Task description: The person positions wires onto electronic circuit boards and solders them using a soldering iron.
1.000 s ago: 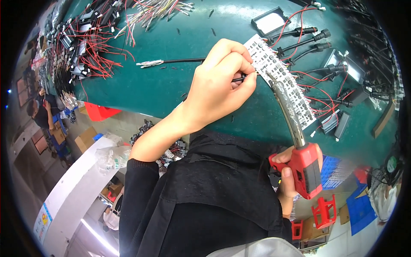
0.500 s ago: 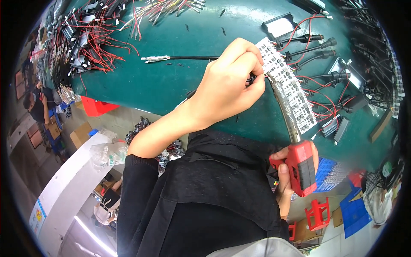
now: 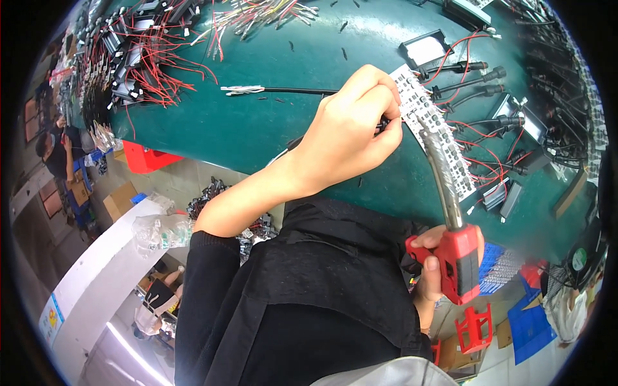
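Observation:
My left hand is closed in a pinch on a black cable at the edge of a white circuit board panel. The cable runs leftward over the bench and ends in bare, pale wire ends. The pinched wire end is mostly hidden by my fingers. My right hand grips a red and black soldering gun. Its long metal barrel points up along the panel, the tip near my left fingertips; whether the tip touches the panel, I cannot tell.
Black connector cables with red wires stick out from the panel's right side, beside open black housings. Loose wires and housings with red leads lie at the far left of the green bench. A red stool stands below.
The soldering gun has moved slightly down and right, and its tip has drawn back from my left fingertips. My left hand keeps its pinch at the panel, and the whole view has shifted a little.

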Demonstrator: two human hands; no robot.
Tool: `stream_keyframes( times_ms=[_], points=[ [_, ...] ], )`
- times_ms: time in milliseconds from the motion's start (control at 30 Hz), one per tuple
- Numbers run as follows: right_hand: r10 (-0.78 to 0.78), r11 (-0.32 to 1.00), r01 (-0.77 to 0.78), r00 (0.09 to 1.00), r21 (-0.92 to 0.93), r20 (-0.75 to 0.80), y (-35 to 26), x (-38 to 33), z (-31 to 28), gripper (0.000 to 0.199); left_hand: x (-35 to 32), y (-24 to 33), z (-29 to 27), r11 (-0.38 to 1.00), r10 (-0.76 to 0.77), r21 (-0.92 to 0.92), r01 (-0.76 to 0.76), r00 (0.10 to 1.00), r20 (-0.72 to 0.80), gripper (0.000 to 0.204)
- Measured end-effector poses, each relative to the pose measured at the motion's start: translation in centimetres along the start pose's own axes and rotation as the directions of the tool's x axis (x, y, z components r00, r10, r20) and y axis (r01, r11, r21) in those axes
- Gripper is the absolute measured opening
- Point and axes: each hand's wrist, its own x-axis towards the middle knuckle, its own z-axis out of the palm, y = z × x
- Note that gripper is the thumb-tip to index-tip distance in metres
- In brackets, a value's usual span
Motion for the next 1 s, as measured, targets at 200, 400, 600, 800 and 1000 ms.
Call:
stream_keyframes(
  times_ms=[200,400,600,800,1000],
  points=[
    [-0.137,0.987,0.151,0.970,0.057,-0.199,-0.3,1.3,1.4,0.048,0.0,0.1,-0.1,1.000,0.013,-0.013,-0.013,1.000,0.000,0.012],
    [-0.200,0.971,0.215,0.971,0.106,-0.131,0.5,1.3,-0.1,0.061,-0.1,1.0,-0.9,0.999,-0.041,-0.015,0.042,0.999,0.035,0.013],
    [-0.210,0.970,0.225,0.967,0.094,-0.141,0.4,0.9,-1.1,0.061,4.7,0.5,-5.1,0.888,0.079,0.446,-0.117,0.992,0.103,0.007],
    [-0.154,0.973,0.195,0.947,0.123,-0.283,-1.2,0.8,0.2,0.052,11.9,-3.8,-7.9,0.614,0.438,0.714,-0.336,0.898,0.046,0.013],
    [-0.164,0.978,0.194,0.945,0.081,-0.282,-0.8,0.6,-0.8,0.047,12.1,0.1,-8.2,0.674,0.526,0.578,-0.459,0.848,0.061,0.008]
  ],
)
